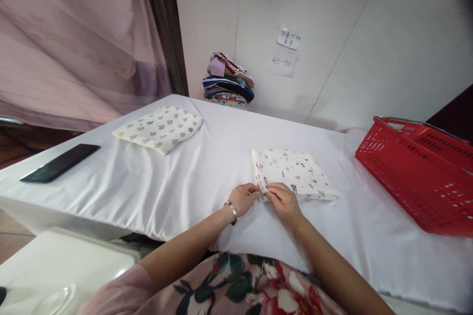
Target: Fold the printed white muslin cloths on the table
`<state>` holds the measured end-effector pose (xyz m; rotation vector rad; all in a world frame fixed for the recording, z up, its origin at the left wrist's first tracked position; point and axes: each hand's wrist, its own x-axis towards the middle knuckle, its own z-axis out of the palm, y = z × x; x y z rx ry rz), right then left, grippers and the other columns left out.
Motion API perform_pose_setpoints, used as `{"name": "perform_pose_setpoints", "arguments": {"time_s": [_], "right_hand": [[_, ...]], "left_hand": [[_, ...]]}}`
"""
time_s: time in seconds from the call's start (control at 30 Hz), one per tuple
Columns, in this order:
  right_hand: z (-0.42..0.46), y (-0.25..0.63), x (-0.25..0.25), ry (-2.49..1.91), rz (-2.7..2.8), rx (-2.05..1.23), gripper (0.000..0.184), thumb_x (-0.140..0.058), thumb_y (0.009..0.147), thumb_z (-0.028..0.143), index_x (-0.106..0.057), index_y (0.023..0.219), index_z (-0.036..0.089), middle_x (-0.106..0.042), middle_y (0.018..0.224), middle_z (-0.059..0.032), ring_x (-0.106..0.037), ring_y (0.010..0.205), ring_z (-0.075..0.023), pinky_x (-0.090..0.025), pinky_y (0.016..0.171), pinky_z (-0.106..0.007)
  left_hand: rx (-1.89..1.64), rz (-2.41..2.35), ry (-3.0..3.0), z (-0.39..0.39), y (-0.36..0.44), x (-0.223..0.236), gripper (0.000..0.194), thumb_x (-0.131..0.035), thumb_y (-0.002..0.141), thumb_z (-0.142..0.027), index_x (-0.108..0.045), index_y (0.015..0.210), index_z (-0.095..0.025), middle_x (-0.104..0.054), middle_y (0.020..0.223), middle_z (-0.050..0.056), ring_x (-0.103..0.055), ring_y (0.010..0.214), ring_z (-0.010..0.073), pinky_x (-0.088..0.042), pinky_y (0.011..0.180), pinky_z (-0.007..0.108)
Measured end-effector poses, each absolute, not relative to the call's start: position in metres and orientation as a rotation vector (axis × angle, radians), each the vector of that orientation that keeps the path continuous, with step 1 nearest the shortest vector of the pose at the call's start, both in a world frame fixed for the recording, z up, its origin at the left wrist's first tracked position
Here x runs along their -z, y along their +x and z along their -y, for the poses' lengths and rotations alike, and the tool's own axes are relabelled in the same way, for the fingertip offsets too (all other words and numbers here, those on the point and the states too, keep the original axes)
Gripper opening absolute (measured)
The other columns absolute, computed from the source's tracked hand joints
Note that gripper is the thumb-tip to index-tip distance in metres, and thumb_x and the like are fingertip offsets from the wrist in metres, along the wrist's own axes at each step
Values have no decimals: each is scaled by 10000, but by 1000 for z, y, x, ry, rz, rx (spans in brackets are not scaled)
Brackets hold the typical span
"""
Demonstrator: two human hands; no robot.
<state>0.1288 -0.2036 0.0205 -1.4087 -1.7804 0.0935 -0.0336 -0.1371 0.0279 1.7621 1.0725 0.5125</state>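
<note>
A folded white cloth with small printed figures (pixel 295 172) lies on the white-covered table (pixel 207 177) in front of me. My left hand (pixel 244 198), with a silver bracelet on its wrist, pinches the cloth's near left corner. Right beside it, my right hand (pixel 283 200) has its fingers closed on the same corner. A second folded cloth with a grey and coloured print (pixel 159 128) lies flat at the far left of the table, away from both hands.
A red plastic basket (pixel 421 172) stands at the table's right end. A black phone (pixel 61 162) lies near the left edge. A stack of folded clothes (pixel 228 81) sits against the wall behind the table. A pink curtain (pixel 74 34) hangs at left.
</note>
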Motion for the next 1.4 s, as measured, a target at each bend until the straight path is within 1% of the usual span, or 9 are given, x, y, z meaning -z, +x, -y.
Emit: {"name": "perform_pose_setpoints", "arguments": {"time_s": [0.27,0.47,0.67,0.83,0.93,1.03,1.23,1.3,1.4], "right_hand": [[205,129,-19,-1384,1695,-133,181,-471,835,244,-642,887,219,-637,917,-59,-583,877,-175,-487,770,-325],[206,130,-21,-1368,1665,-154,169,-469,839,231,-626,898,211,-624,928,-71,-574,884,-177,-483,786,-340],[204,132,-17,-1358,1694,-153,181,-463,837,240,-627,909,215,-626,936,-73,-573,895,-184,-481,794,-352],[203,131,-22,-1389,1697,-184,188,-456,834,278,-619,900,212,-622,920,-71,-573,870,-183,-475,775,-338],[199,130,-33,-1518,1686,-219,186,-474,821,335,-598,844,199,-610,845,-57,-565,771,-166,-466,693,-296],[190,128,-42,-1691,1727,-198,175,-514,785,358,-569,727,202,-582,723,-22,-532,665,-146,-430,614,-270],[181,126,-41,-1794,1722,-222,163,-466,759,252,-549,625,213,-566,633,10,-498,569,-125,-365,528,-239],[182,127,-38,-1772,1662,-256,169,-453,761,261,-556,636,212,-571,627,11,-499,563,-125,-365,520,-235],[184,127,-34,-1742,1575,-327,187,-447,770,301,-559,651,210,-562,591,18,-493,541,-125,-364,500,-229]], "left_hand": [[-466,-1060,1642,131,-30,-29,215,-530,723,-300,-636,859,-171,-613,652,-26,-534,463,81,-394,471,190],[-511,-1001,1611,133,-24,-26,189,-529,734,-310,-632,777,-158,-584,583,-37,-499,440,65,-382,459,176],[-548,-1013,1428,124,-15,-24,252,-477,781,-337,-591,691,-131,-618,651,1,-462,385,48,-321,375,173],[-492,-1060,1429,122,-8,-25,217,-492,772,-246,-577,599,-147,-520,437,-43,-445,373,57,-342,404,171],[-481,-1067,1464,122,-7,-23,217,-490,765,-240,-577,586,-154,-454,366,-59,-444,373,68,-341,413,176],[-483,-1074,1494,122,-8,-23,191,-492,746,-219,-574,587,-153,-450,364,-63,-436,366,68,-327,408,179],[-456,-1097,1534,124,-9,-23,217,-473,771,-246,-574,601,-156,-439,371,-63,-429,370,70,-318,403,179],[-458,-1118,1532,123,-9,-22,165,-485,763,-223,-585,651,-154,-473,418,-61,-443,381,67,-329,410,177],[-561,-1172,1583,121,-8,-22,73,-539,717,-173,-591,766,-158,-566,579,-47,-483,441,63,-359,452,176]]}}
